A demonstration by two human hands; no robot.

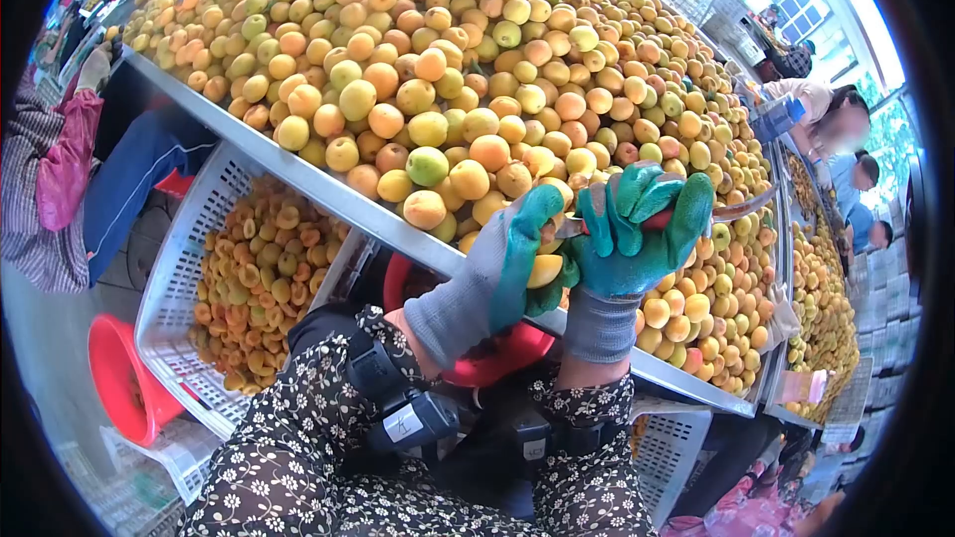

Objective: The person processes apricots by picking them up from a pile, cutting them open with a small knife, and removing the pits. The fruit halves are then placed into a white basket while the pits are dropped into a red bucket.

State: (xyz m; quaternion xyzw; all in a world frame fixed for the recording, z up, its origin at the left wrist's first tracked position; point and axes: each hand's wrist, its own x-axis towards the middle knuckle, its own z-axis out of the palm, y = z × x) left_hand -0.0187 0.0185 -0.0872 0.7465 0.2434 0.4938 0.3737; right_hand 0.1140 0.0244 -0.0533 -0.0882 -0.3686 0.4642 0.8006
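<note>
Grey and green gloves cover both hands, which meet over the near edge of a metal table [284,152] heaped with apricots [428,70]. My left hand [494,273] is closed around a yellow apricot [545,269], partly hidden by its fingers. In my right hand [642,234] is a knife, gripped by its red handle [659,220]. The metal tip of the knife [571,228] points at the apricot. A curved piece sticks out to the right, beyond the right hand.
At left, a white crate [177,283] holds halved apricots, with a red basin [127,378] beside it. Another red basin [502,353] is below my hands. A person in blue trousers [139,174] sits at left; other people are at right.
</note>
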